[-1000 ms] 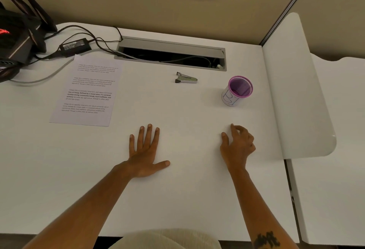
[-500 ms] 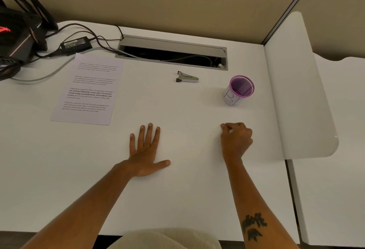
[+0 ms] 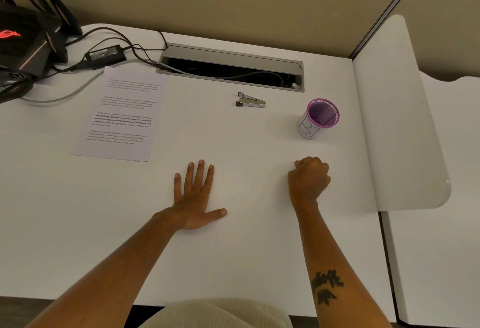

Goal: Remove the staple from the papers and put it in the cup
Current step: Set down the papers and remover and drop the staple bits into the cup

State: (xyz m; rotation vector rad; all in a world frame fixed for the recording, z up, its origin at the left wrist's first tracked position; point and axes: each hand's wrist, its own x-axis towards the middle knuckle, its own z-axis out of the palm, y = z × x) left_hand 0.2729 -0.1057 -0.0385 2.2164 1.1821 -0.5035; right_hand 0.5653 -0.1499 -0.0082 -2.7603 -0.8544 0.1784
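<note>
A: Nearest the body, the left hand (image 3: pixel 196 197) is laid flat on the tabletop (image 3: pixel 246 249), grip released. The right hand (image 3: pixel 309 178) is clenched into a fist, nothing seen held.

B: And the papers (image 3: pixel 120 114)?

A: Found beyond and left of the left hand, well apart, long axis running away from the body. That hand is judged the nearer. The staple itself cannot be made out.

B: The remover?

A: A staple remover (image 3: pixel 250 100) is noted farther back, right of the papers, between the hands' lines, lying crosswise.

B: The cup (image 3: pixel 318 118)?

A: Upright beyond the right hand, far right of the papers. Nothing is seen inside.
</note>
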